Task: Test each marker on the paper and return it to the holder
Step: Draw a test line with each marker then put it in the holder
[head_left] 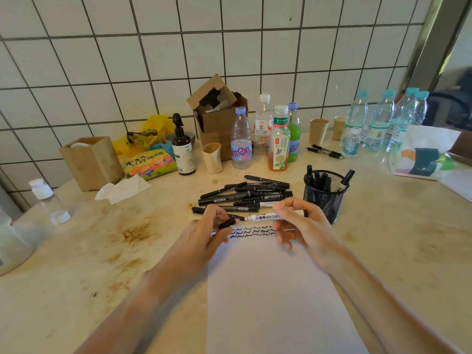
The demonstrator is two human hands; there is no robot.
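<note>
My right hand (300,221) grips a white whiteboard marker (265,217) held level above the paper, its tip pointing left. My left hand (213,226) pinches the marker's black cap (227,223) just off the tip. Below them lies a white sheet of paper (268,290) with rows of black squiggles (251,231) along its far edge. A pile of black markers (245,195) lies on the counter behind the hands. The black mesh holder (325,194) stands to the right of the pile with several markers upright in it.
Bottles (241,139), a pump bottle (181,146), paper cups (318,130), a cardboard box (217,116) and a wooden box (90,162) line the tiled wall. Water bottles (383,121) and a bag (424,154) stand far right. A clear bottle (48,200) sits left. The counter (127,238) is stained.
</note>
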